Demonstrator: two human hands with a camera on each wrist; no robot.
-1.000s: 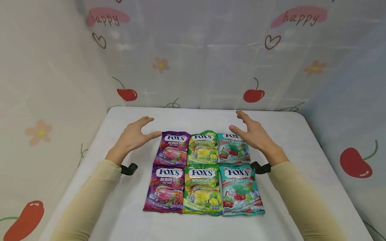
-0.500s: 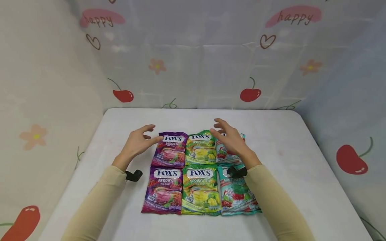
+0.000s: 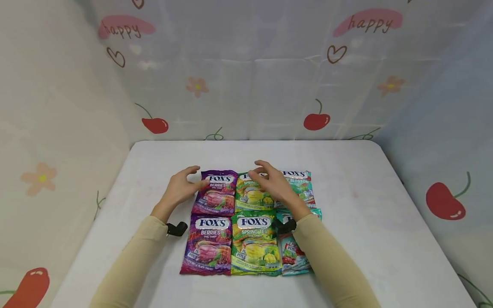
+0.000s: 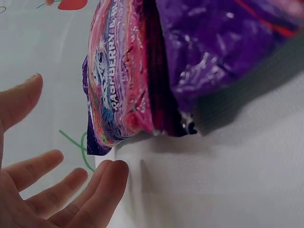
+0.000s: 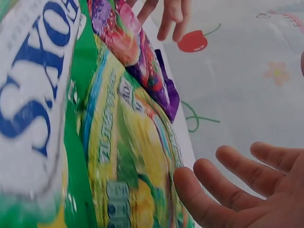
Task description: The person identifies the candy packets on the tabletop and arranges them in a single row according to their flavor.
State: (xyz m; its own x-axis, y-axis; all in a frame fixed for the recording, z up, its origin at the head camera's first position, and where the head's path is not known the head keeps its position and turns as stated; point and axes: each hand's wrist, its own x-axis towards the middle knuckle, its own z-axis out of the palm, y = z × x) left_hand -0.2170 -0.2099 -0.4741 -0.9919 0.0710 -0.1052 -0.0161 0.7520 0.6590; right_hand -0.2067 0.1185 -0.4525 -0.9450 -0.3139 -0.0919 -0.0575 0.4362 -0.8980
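Candy bags lie face up in two rows of three. My left hand [image 3: 178,188] is at the upper left of the far purple Berries bag [image 3: 216,197], thumb overlapping its edge in the head view. In the left wrist view its fingers [image 4: 102,190] are spread and hold nothing. My right hand [image 3: 275,186] hovers over the far green Spring Tea bag [image 3: 251,198], fingers extended beside it in the right wrist view. To the right lies the far teal Mint Blossom bag [image 3: 302,188], partly behind that hand. My right forearm covers part of the near Mint Blossom bag [image 3: 294,259].
Nearer me are a second Berries bag [image 3: 209,248] and a second Spring Tea bag [image 3: 256,252]. All lie on a white table [image 3: 369,231]. A patterned cloth backdrop [image 3: 262,98] stands behind the table and along both sides.
My right hand has swept left, from the far Mint Blossom bag to over the far Spring Tea bag. My left hand has shifted slightly right and nearer. The bags stay in their rows.
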